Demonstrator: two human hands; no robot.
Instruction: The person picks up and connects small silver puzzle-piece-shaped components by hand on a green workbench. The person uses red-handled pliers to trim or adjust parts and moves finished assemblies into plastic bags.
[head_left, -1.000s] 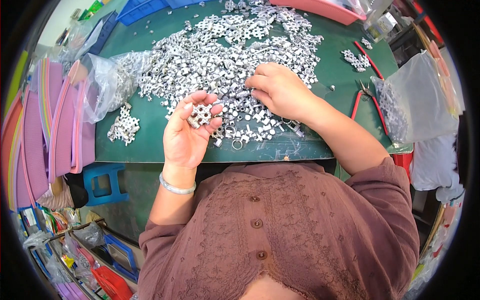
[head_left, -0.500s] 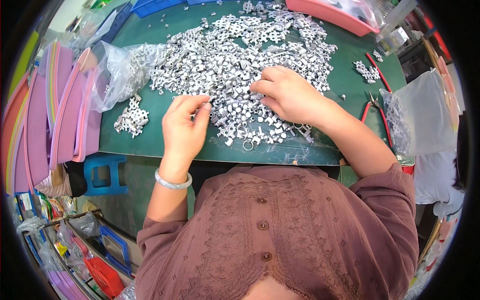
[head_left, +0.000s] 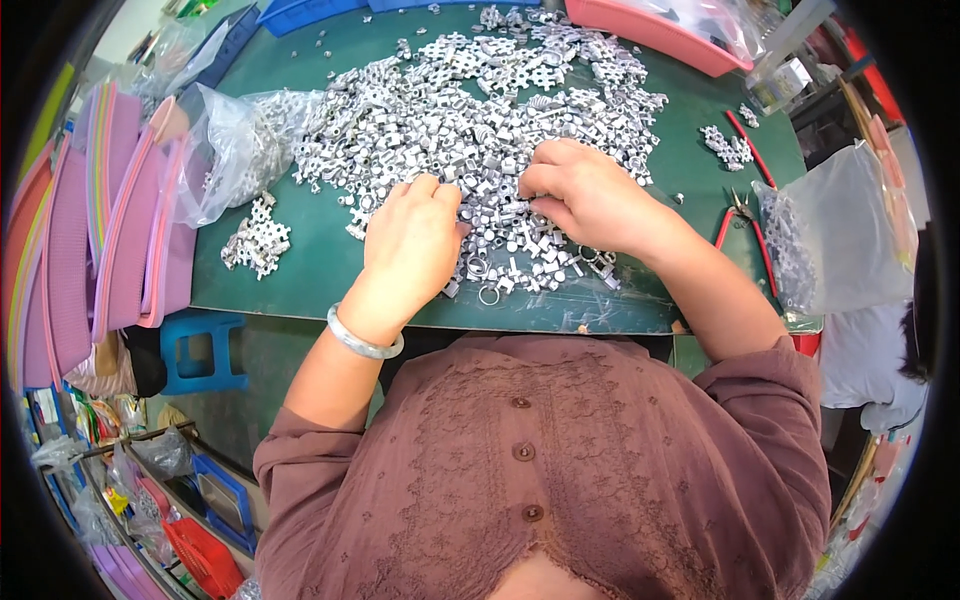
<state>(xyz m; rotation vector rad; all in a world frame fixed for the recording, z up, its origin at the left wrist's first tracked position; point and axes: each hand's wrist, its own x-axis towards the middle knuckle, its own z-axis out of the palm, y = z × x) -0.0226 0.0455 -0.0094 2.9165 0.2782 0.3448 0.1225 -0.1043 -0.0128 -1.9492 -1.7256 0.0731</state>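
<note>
A wide heap of small silver metal pieces covers the middle of the green table. At the heap's near left edge is my left hand, back upward, fingers curled down among the pieces; its fingertips are hidden, so what they hold does not show. My right hand rests over the heap to the right, with thumb and index finger bent toward each other. Anything between those fingertips is too small to make out. A loose metal ring lies near the table's front edge.
Red-handled pliers lie at the right beside a clear bag of parts. Another plastic bag and a small pile of pieces are at left, near stacked purple baskets. Pink and blue trays line the back.
My left hand has moved right, onto the heap's near part, and turned its back upward with the fingers down. My right hand has shifted slightly right and stays over the pieces.
</note>
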